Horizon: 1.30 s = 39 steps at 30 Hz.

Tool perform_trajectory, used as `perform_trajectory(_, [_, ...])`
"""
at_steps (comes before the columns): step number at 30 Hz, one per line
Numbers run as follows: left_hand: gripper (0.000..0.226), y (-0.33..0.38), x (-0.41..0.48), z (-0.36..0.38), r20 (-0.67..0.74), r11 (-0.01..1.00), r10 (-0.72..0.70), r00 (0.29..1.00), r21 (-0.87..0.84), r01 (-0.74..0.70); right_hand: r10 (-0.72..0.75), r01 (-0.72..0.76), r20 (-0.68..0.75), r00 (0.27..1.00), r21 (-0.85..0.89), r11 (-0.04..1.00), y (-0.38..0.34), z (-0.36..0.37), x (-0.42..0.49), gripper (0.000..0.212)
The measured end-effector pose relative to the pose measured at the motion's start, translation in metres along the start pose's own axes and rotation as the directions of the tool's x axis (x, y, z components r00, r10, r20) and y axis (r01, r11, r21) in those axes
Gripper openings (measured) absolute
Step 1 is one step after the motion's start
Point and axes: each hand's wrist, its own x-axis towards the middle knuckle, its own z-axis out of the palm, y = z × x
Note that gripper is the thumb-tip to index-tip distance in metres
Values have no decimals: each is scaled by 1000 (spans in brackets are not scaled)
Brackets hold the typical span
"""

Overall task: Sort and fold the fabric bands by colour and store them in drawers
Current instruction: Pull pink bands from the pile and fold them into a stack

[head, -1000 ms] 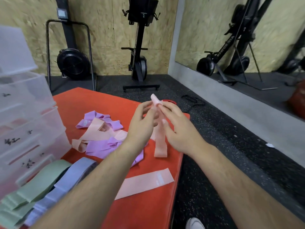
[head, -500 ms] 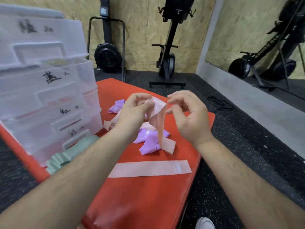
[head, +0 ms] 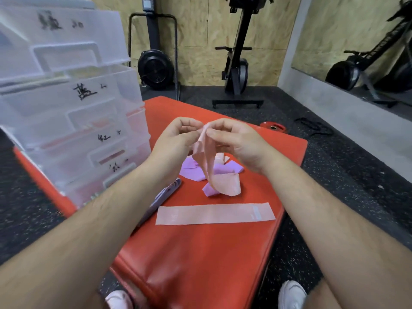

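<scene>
Drawn together, left hand (head: 176,141) and right hand (head: 236,141) pinch the pink band (head: 215,175).

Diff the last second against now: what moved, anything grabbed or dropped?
The left hand and right hand, apart half a second ago, have closed together, both pinching the top of the hanging pink band. Nothing newly taken or let go. The flat pink band, the purple bands and the drawers stayed put on the mat; only the camera shifted.
</scene>
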Motion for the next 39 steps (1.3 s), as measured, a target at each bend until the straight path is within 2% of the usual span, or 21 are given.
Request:
perform_trajectory(4, [11, -1, -3, -3, -34, 987, 17, 999, 158, -12, -51, 39, -105, 993, -114, 993, 1, 8, 0, 10])
perform_trajectory(6, [19, 3, -2, -4, -53, 987, -7, 999, 160, 15, -55, 30, -153, 987, -164, 986, 1, 8, -1, 13])
perform_trajectory(9, [22, 6, -3, -5, 40, 992, 6, 999, 122, -11, -78, 37, -176, 981, -225, 974, 2, 4, -4, 17])
perform_trajectory(12, [17, 2, -4, -4, 26, 980, 73, 997, 183, -76, -97, 67, -138, 986, -204, 977, 4, 1, -6, 20])
perform_trajectory(15, [15, 1, -5, -4, 6, 969, 110, 994, 221, -109, -25, 21, -22, 999, -175, 984, 7, -1, -8, 29])
perform_trajectory(18, [19, -1, -5, -6, 29, 946, 130, 991, 296, -133, -10, 9, -3, 1000, -272, 962, 10, 2, -11, 15])
perform_trajectory(23, [18, 1, -7, -10, 97, 913, 104, 990, 385, -133, -4, 10, 20, 1000, -309, 951, 13, 3, -11, 8])
perform_trajectory(26, [13, -2, -7, -12, 45, 906, 114, 992, 404, -122, 41, -19, 77, 996, -276, 961, 15, 5, -13, 16])
perform_trajectory(31, [13, -10, -7, -16, -45, 927, 65, 997, 371, -44, 136, -76, 121, 983, -410, 909, 26, -3, -14, 13])
perform_trajectory(34, [15, -11, -9, -18, -96, 939, 26, 995, 344, 8, 155, -99, 91, 984, -444, 891, 25, -11, -17, 15])
perform_trajectory(39, [11, -16, -9, -32, -174, 957, -55, 983, 272, 102, 239, -149, 57, 969, -637, 756, 26, -34, -25, 21])
